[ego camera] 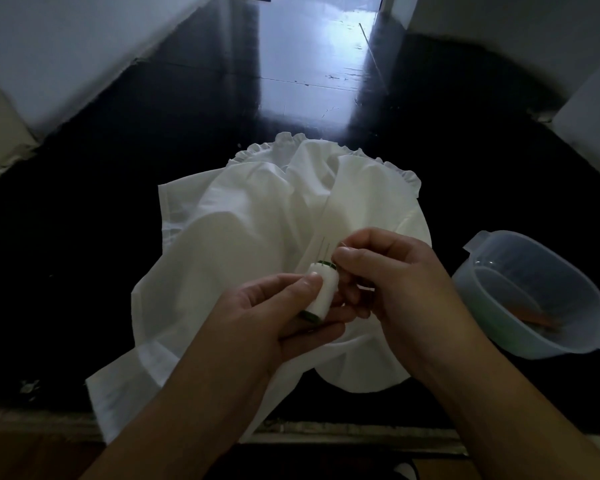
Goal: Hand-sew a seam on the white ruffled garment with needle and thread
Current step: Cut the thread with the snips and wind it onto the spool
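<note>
Garment spreads beside tub; left hand grips spool.

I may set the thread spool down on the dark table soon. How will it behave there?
The spool looks cylindrical, so on its side it would probably roll. On a flat green end it should stand. The left hand holds it with fingertips, so likely light.

Light: dim, bluish, coming from the far end.
Glare: bright streak down the glossy black table.
Shadows: near edge and forearms dark.
Edges: walls bend, wide-angle warp.
Focus: soft throughout, corners smeared.
</note>
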Available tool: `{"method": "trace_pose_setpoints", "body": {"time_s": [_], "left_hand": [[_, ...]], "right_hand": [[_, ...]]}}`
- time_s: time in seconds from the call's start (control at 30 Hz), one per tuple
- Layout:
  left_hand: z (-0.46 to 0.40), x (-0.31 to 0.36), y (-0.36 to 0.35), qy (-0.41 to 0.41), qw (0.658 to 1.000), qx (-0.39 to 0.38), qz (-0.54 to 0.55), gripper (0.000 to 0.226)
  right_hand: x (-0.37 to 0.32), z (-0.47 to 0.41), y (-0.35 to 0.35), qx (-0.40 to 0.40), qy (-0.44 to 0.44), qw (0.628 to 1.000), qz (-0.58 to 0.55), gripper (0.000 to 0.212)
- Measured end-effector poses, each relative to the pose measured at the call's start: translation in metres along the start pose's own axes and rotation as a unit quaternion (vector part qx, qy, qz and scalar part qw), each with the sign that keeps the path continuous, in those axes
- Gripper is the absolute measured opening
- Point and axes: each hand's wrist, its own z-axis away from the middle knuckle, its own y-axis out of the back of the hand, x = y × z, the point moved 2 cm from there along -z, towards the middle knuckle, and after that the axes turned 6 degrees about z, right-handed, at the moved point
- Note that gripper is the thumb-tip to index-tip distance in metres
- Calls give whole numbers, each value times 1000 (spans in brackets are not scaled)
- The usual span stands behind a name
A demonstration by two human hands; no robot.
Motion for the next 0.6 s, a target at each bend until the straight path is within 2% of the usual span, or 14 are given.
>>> {"method": "trace_pose_setpoints", "body": {"time_s": [0.17,0.37,0.6], "left_hand": [[0,2,0,15,1000,-6,-10,29],[1,5,3,-5,1000,-3,-20,28],[2,5,3,27,999,-15,-26,31]], "right_hand": [[0,0,-2,11,-10,1000,-8,11],[-2,1,-1,-34,-4,999,-16,8],[1,2,0,13,-17,998,-67,12]]}}
